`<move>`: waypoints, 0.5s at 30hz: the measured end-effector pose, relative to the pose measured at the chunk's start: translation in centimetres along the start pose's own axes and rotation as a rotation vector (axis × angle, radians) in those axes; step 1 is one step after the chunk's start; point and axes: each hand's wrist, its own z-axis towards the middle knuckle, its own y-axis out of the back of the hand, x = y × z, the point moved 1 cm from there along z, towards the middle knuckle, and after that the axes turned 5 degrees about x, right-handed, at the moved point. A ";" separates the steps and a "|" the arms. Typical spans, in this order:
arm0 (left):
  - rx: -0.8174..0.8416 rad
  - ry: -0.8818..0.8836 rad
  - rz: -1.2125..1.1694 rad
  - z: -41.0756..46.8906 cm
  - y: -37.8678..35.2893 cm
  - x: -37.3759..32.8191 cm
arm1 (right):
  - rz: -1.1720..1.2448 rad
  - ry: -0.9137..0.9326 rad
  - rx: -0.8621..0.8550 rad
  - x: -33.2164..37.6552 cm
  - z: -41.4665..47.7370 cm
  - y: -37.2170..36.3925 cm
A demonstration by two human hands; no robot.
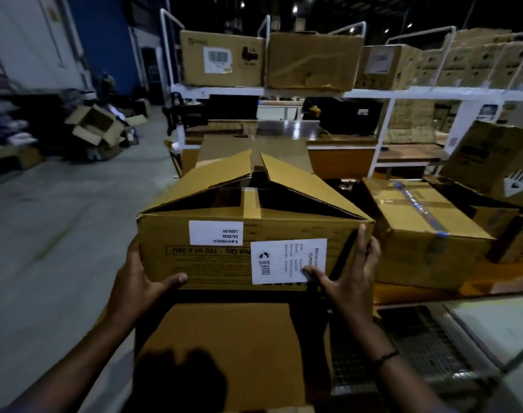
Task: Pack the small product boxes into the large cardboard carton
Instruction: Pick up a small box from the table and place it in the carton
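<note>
A large brown cardboard carton [224, 260] fills the middle of the head view, its top flaps half raised and its labels upside down. My left hand [135, 281] grips its lower left corner, thumb across the front face. On the other side, my right hand [352, 278] holds the lower right corner, thumb on the white label and fingers up the right edge. The inside of the carton is dark, so its contents are hidden. No small product boxes are visible.
A flat brown box top [224, 338] lies just below the carton. A taped carton [418, 231] sits close on the right, with more cartons behind it. White shelving [314, 92] with boxes stands beyond. Open floor [51, 234] lies left, with torn cartons [96, 126] farther back.
</note>
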 end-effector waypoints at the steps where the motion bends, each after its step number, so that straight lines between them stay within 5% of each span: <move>1: -0.004 0.037 0.015 -0.5 0.4 1.2 | 0.004 0.001 0.026 0.1 -0.1 -1.0; 15: -0.008 0.277 -0.026 1.9 -3.1 13.6 | -0.171 -0.091 0.196 -3.0 0.3 -8.4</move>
